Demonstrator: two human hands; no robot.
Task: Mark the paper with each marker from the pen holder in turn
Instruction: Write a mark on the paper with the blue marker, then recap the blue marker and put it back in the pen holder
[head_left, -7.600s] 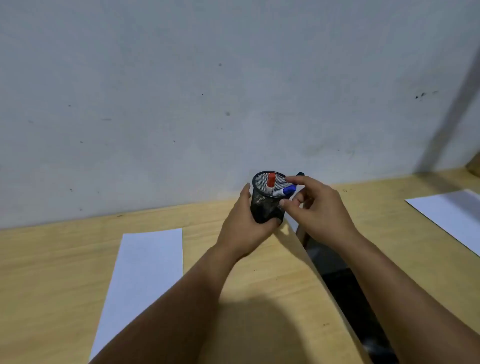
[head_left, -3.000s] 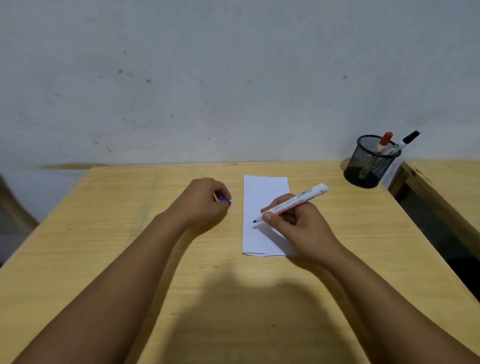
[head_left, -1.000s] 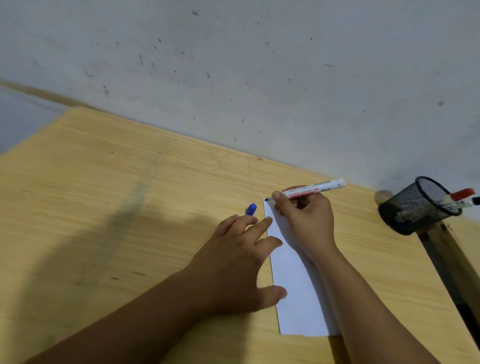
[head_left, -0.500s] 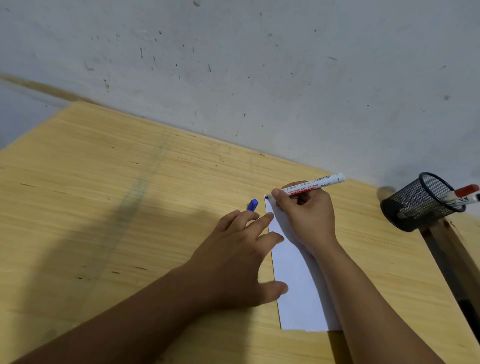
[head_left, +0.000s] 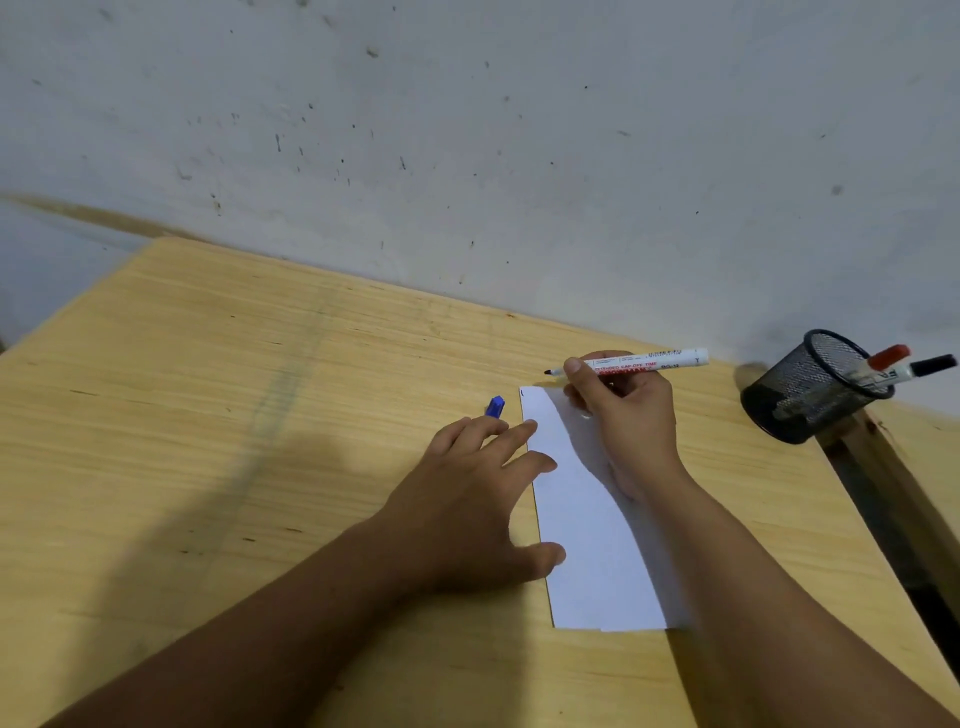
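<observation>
The right hand (head_left: 631, 415) has its grip clamped on the uncapped marker (head_left: 634, 361), tip just off the far corner of the paper (head_left: 587, 519), beside a small mark that is hard to make out. The left hand (head_left: 483, 499) lies flat and spread on the table (head_left: 208, 415), pinning the paper's edge — its blue cap (head_left: 495, 406) just beyond the fingertips. The first marking looks about done; next comes recapping and swapping for another from the pen holder (head_left: 810, 387), where a red-capped and a black-capped marker wait, bodies mostly hidden.
</observation>
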